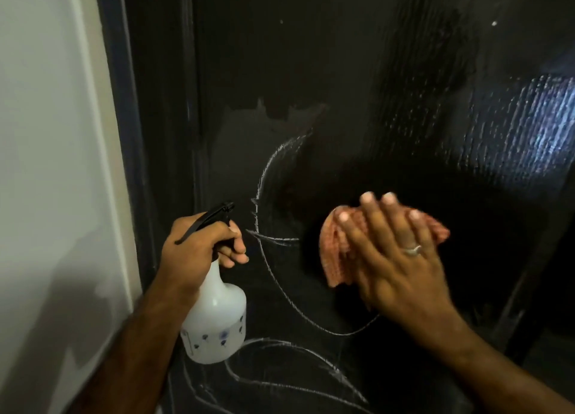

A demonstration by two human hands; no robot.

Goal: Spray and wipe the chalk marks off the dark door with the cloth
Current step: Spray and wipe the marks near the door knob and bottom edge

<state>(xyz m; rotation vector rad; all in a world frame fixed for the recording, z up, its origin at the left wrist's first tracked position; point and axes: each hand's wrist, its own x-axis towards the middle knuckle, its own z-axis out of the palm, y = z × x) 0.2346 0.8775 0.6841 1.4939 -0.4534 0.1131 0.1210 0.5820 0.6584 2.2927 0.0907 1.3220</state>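
the main risk i see from here is smearing rather than lifting: the cloth [339, 251] is bunched into a small wad, so once it is loaded with wet chalk it could drag a grey film back over the part of the dark door [389, 86] that already looks wet and streaked toward its upper right. a second risk is missing the chalk marks [264, 177] altogether, since the curved line runs just left of the cloth and more loops sit near the door's bottom edge (easy to skip when the swipe is fast, and the right hand is blurred here). drips running down from the wet patch could also carry chalk lower.

my right hand [395, 251] lies flat, fingers straight and close together, pressing the cloth against the door around its lower middle. my left hand [199, 251] is curled round the neck of the spray bottle [217, 317], a finger on the trigger, nozzle toward the door's left edge, close to the marks.
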